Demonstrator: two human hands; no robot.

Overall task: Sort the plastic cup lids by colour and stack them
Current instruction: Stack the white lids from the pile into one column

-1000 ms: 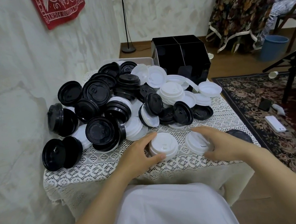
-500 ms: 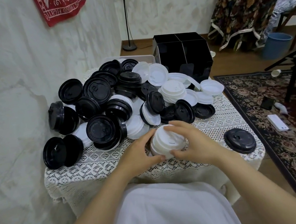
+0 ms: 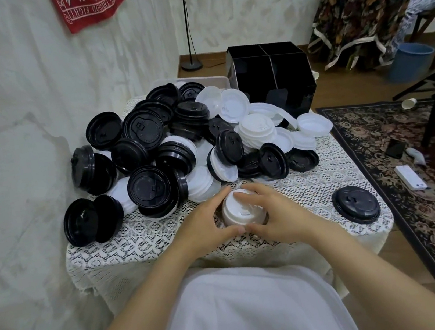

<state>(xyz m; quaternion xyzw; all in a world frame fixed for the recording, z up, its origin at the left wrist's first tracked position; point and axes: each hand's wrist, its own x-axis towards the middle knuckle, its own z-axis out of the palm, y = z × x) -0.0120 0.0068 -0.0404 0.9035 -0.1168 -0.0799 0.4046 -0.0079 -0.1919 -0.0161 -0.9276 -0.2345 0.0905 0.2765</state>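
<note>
A small stack of white lids stands on the lace-covered table near its front edge. My left hand curls round the stack's left side, thumb at the front. My right hand wraps the right side, with fingers lying over the top lid. Behind them a big mixed heap of black lids and white lids covers the back of the table. One black lid lies alone at the front right.
A black divided box stands at the table's back right. The wall runs close along the left. A patterned rug on the right carries a white remote and a paper cup. A blue bucket is beyond.
My right hand carried a white lid from the right onto the white stack held by my left hand. Both hands now close round the stack, lower on the table.
</note>
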